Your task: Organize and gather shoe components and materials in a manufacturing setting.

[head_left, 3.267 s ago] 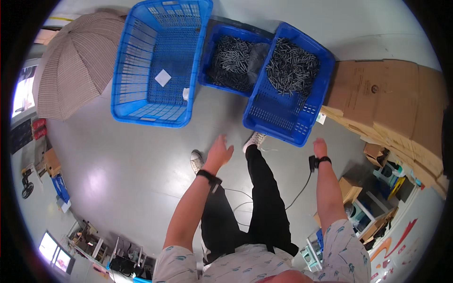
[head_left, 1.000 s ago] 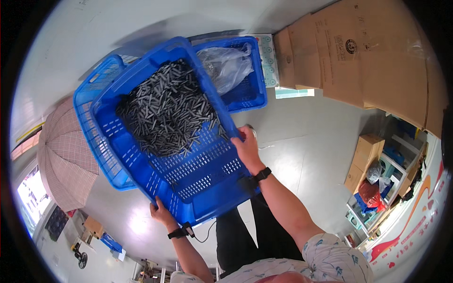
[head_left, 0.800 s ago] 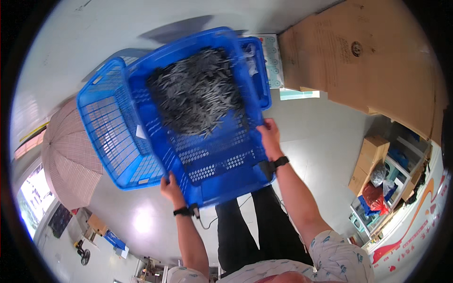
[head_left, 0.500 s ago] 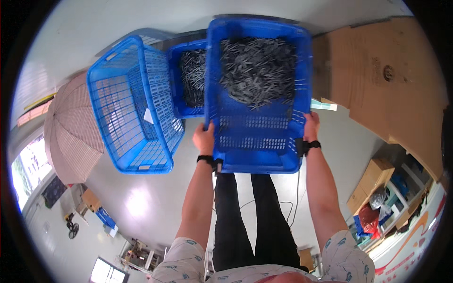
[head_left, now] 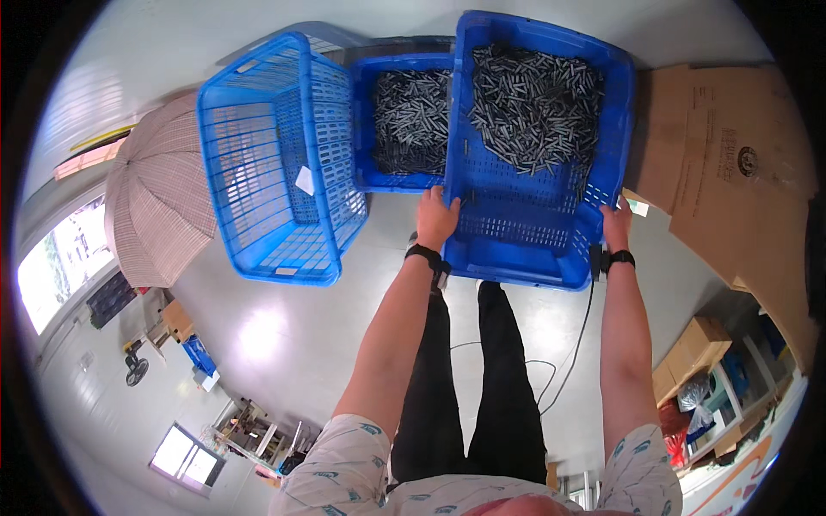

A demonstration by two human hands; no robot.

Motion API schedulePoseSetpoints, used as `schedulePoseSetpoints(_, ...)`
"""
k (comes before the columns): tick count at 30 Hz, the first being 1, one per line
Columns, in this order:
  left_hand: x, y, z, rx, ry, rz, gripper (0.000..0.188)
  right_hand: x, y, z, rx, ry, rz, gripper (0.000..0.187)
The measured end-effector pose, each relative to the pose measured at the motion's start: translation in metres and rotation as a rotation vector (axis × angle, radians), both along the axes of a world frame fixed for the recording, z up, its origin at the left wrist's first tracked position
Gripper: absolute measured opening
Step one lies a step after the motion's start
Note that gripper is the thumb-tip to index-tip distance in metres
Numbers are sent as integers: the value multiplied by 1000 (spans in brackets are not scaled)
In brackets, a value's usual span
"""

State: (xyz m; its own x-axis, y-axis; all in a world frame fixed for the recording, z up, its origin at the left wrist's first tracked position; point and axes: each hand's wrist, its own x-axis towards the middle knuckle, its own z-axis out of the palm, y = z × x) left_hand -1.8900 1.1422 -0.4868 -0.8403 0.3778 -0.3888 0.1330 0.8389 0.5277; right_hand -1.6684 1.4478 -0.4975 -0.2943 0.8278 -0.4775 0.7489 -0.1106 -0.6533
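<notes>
A deep blue plastic crate [head_left: 525,251] with slotted walls is between my hands, its near end toward me. Small dark grey rod-like pieces [head_left: 538,107] lie heaped in its far half, with a few strays lower down. My left hand [head_left: 438,217] is closed on the crate's left rim, thumb up near the edge. On the opposite side, my right hand [head_left: 616,225] grips the right rim, its fingers partly hidden by the wall. Left of the crate sits a smaller blue bin [head_left: 403,182] holding similar dark pieces; the crate covers its right edge.
A lighter blue mesh basket [head_left: 323,176] stands tilted at the left, beside a checked umbrella [head_left: 163,185]. Large cardboard [head_left: 714,163] stands at the right. A black cable [head_left: 578,348] hangs from near my right wrist to the floor. Shelving with bags [head_left: 688,413] is at lower right.
The crate has shifted right, uncovering more of the smaller bin. Its pieces, blurred before, now look sharp. The whole view has also turned somewhat; both hands keep their hold on the rims.
</notes>
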Motion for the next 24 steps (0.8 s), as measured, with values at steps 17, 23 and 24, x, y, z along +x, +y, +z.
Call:
schedulePoseSetpoints(17, 91, -276, 107, -184, -744, -139, 18, 332, -288, 221, -396, -127, -271, 19)
schedulePoseSetpoints(23, 66, -288, 132, -295, -615, -538, 20, 369, -413, 276, -580, -84, -366, 21)
schedulePoseSetpoints(24, 63, -281, 135, -285, -546, -536, 19, 370, -431, 287, -561, -21, -468, 23)
